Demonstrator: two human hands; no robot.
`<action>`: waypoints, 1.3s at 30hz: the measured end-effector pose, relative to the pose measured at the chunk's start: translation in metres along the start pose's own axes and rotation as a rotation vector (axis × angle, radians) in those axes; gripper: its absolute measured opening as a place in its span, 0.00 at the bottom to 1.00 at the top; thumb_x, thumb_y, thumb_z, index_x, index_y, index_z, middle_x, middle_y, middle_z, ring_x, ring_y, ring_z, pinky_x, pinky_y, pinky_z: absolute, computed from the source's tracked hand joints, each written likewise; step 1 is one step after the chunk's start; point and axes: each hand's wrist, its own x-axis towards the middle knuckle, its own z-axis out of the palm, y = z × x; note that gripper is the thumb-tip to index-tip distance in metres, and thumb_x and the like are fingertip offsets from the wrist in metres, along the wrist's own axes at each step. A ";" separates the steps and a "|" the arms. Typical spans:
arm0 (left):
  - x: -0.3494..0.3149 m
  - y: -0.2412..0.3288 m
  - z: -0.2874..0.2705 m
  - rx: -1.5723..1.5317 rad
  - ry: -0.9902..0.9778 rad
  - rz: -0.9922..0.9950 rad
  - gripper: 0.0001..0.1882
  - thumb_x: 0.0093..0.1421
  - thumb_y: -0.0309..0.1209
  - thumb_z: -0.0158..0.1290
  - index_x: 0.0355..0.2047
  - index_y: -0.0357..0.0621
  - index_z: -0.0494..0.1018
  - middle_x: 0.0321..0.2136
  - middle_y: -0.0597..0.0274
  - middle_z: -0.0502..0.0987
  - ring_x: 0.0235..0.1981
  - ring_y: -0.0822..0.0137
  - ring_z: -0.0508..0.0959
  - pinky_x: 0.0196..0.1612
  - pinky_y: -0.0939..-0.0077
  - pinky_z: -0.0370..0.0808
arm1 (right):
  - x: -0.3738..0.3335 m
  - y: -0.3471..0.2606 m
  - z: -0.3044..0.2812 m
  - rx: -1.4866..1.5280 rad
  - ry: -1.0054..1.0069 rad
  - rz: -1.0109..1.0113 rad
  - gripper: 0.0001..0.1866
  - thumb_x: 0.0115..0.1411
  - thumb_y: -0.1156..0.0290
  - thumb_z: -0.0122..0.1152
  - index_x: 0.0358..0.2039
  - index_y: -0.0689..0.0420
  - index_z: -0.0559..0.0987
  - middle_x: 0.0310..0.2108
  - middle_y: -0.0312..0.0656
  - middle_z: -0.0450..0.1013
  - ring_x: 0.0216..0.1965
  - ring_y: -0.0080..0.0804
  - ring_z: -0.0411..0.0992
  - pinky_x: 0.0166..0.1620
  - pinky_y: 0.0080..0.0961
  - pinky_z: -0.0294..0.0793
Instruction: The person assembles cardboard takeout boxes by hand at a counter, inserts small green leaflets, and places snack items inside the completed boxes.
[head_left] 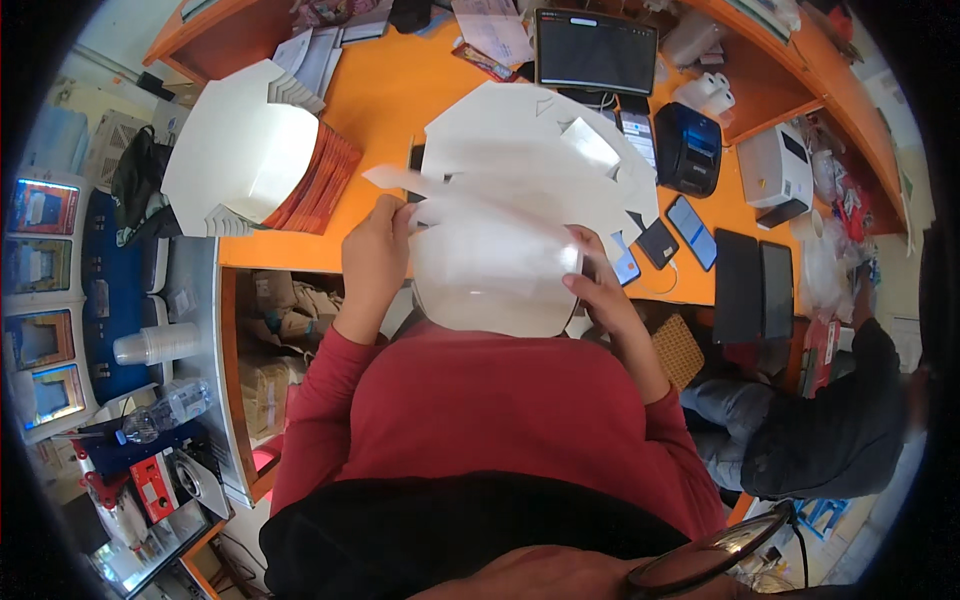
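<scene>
Two hands clamped on one white die-cut cardboard blank (pixel 497 262), held above lap and bench edge (pixel 300 252).

Left hand (pixel 375 250): closed on the blank's left margin, thumb side up, just under a narrow flap (pixel 400 180) sticking out leftward. Right hand (pixel 598 285): fingers pinching the blank's right margin, lower than the left. Hands well apart, blank spanning the gap, rounded lower edge toward the red-sleeved torso.

Handling note, as judgement: fold best made along the scored crease, both margins kept level, pressure even, thumbs near the line; thin card likely to buckle if pulled from one side only. Blank blurred, so crease position not readable.

Position: blank between the hands, touching both, overlapping a stack of flat white blanks (pixel 540 150) on the orange bench beyond. Second pile of folded white cartons (pixel 240 150) at far left, well apart. Phones (pixel 690 232), black tablets (pixel 757 285) and small printers (pixel 775 170) to the right, untouched.
</scene>
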 end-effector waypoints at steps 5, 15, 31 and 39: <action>-0.031 0.008 0.002 -0.405 -0.092 -0.234 0.08 0.62 0.31 0.55 0.31 0.39 0.72 0.24 0.50 0.78 0.26 0.49 0.79 0.29 0.64 0.74 | -0.012 -0.015 0.034 0.231 0.187 0.223 0.39 0.59 0.66 0.57 0.66 0.55 0.50 0.47 0.47 0.68 0.45 0.29 0.67 0.43 0.25 0.70; -0.060 -0.065 0.030 -0.204 -0.399 -0.291 0.11 0.62 0.35 0.54 0.34 0.39 0.73 0.25 0.53 0.79 0.28 0.57 0.81 0.32 0.65 0.75 | -0.006 -0.016 0.057 0.043 0.162 0.328 0.37 0.58 0.58 0.56 0.64 0.56 0.55 0.49 0.54 0.67 0.52 0.41 0.66 0.52 0.33 0.67; 0.019 -0.064 -0.055 -1.488 -0.605 -0.494 0.34 0.69 0.52 0.40 0.63 0.37 0.54 0.56 0.49 0.68 0.51 0.61 0.76 0.51 0.65 0.77 | 0.065 -0.131 0.228 -1.378 0.078 -0.695 0.20 0.58 0.55 0.58 0.47 0.52 0.74 0.40 0.40 0.75 0.42 0.41 0.74 0.47 0.42 0.69; 0.032 -0.198 -0.138 0.178 0.187 0.579 0.18 0.58 0.31 0.57 0.47 0.40 0.72 0.44 0.52 0.75 0.40 0.51 0.76 0.42 0.59 0.71 | 0.134 -0.169 0.312 -0.982 -0.123 -0.537 0.16 0.56 0.56 0.61 0.38 0.54 0.79 0.28 0.48 0.77 0.30 0.53 0.74 0.36 0.45 0.72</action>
